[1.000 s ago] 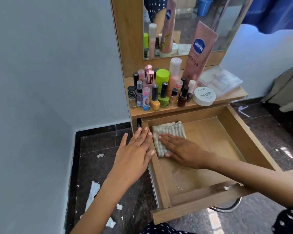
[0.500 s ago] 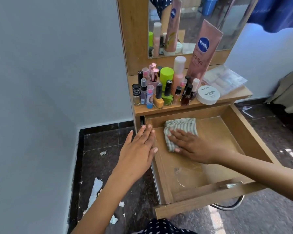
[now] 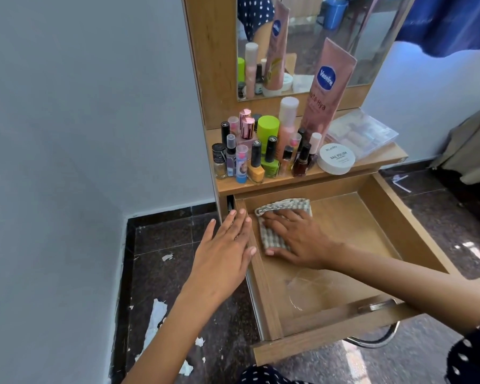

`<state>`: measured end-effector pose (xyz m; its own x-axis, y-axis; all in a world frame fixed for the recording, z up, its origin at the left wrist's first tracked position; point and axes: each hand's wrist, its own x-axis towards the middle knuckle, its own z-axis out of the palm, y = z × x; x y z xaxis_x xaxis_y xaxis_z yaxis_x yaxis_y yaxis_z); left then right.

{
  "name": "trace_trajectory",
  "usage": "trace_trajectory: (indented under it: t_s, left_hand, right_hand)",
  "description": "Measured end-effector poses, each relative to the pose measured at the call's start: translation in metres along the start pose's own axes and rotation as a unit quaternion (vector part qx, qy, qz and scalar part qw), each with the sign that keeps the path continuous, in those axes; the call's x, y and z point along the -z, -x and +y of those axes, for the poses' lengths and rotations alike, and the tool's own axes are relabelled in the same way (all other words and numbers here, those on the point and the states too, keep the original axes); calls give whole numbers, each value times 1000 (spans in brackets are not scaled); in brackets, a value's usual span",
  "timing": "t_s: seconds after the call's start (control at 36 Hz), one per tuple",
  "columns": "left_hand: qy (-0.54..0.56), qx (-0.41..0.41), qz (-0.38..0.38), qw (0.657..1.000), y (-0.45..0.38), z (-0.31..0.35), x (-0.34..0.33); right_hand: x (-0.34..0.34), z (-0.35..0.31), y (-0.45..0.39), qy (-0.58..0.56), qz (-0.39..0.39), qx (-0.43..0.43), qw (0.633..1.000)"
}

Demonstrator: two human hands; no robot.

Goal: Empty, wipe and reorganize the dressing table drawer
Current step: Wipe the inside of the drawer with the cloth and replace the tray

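The wooden drawer (image 3: 416,225) of the dressing table is pulled out, and only a cloth lies in it. A checked grey-and-white cloth (image 3: 272,234) sits in its back left corner. My right hand (image 3: 299,239) lies flat on the cloth with fingers spread, pressing it onto the drawer bottom. My left hand (image 3: 225,256) is flat and open against the outside of the drawer's left wall, fingertips near the back, holding nothing. A faint wet smear shows on the drawer bottom near the front.
On the table top (image 3: 263,187) stand several nail polish bottles, a green-capped bottle (image 3: 268,128), a pink Vaseline tube (image 3: 326,87), a white jar (image 3: 336,159) and a clear plastic box (image 3: 363,134). A mirror (image 3: 311,37) is behind them. White paper scraps (image 3: 157,314) litter the dark floor.
My right hand has slid the cloth around the back left part of the drawer, first to the right, then back toward the left wall. My left hand has stayed on the drawer's side.
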<state>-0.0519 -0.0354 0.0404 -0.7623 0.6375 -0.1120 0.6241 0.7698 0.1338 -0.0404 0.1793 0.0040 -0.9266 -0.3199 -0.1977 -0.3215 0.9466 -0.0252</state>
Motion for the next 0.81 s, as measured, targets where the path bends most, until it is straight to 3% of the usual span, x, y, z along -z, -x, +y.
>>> trace_trajectory:
  t_s: [0.25, 0.33, 0.44, 0.53, 0.67, 0.81]
  left_hand:
    - [2, 3, 3, 1000, 1, 1, -2]
    - [0, 2, 4, 1000, 2, 2, -1]
    - [5, -4, 6, 1000, 2, 1, -1]
    - [5, -5, 0, 1000, 2, 0, 0]
    - [15, -3, 4, 1000, 1, 0, -1]
    - [-21, 1, 23, 1000, -1, 11, -2]
  right_hand:
    - [-3, 62, 49, -62, -31, -130, 989]
    - [-8, 60, 52, -119, -47, -102, 987]
    - [-18, 36, 38, -114, -78, 16, 990]
    - [-25, 5, 16, -102, -52, 76, 990]
    - [-29, -9, -1, -114, -10, 65, 991]
    - [-23, 25, 13, -120, -34, 38, 991]
